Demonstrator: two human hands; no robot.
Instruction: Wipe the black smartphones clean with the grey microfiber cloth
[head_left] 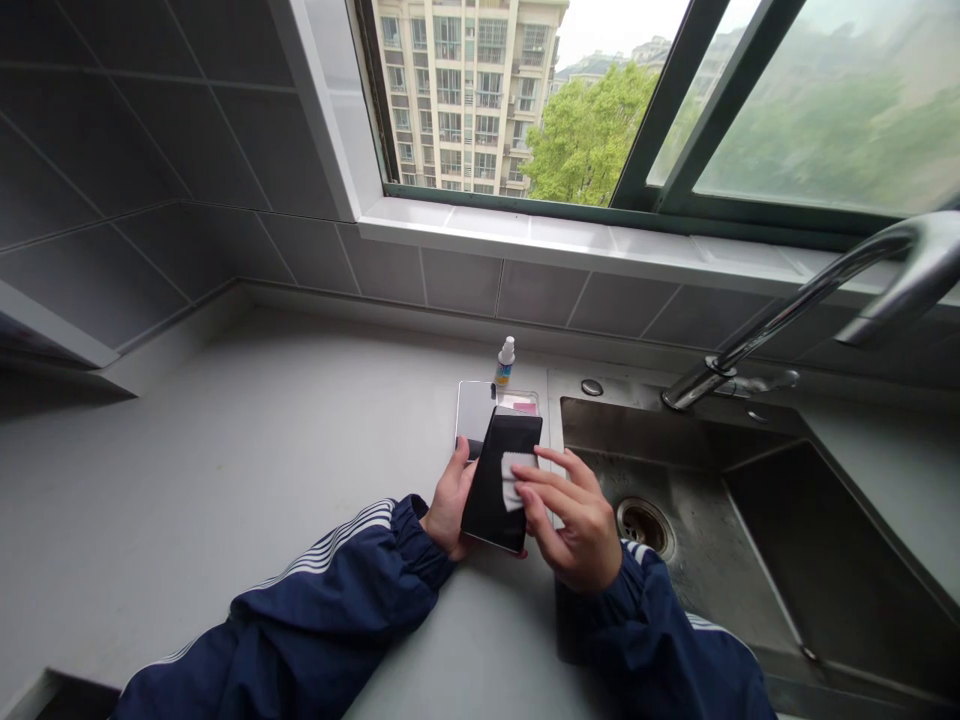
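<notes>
A smartphone (489, 490) with a dark screen lies tilted in my left hand (450, 503), which grips it from the left side and underneath. Against its screen my right hand (574, 517) presses a small white cloth (515, 480) with the fingertips. Just behind the phone, a flat pale rectangular item with a reflective face (475, 405) rests on the counter, partly covered by the phone. Beside it is a clear case or tray (530, 397) with something pink in it. A small white spray bottle (505, 362) with a coloured label stands upright behind these.
To the right, a stainless steel sink (675, 440) is set into the grey counter (300, 420), with a chrome faucet (750, 340) arching over it. A tiled wall (457, 280) and a window sill (525, 230) run along the back.
</notes>
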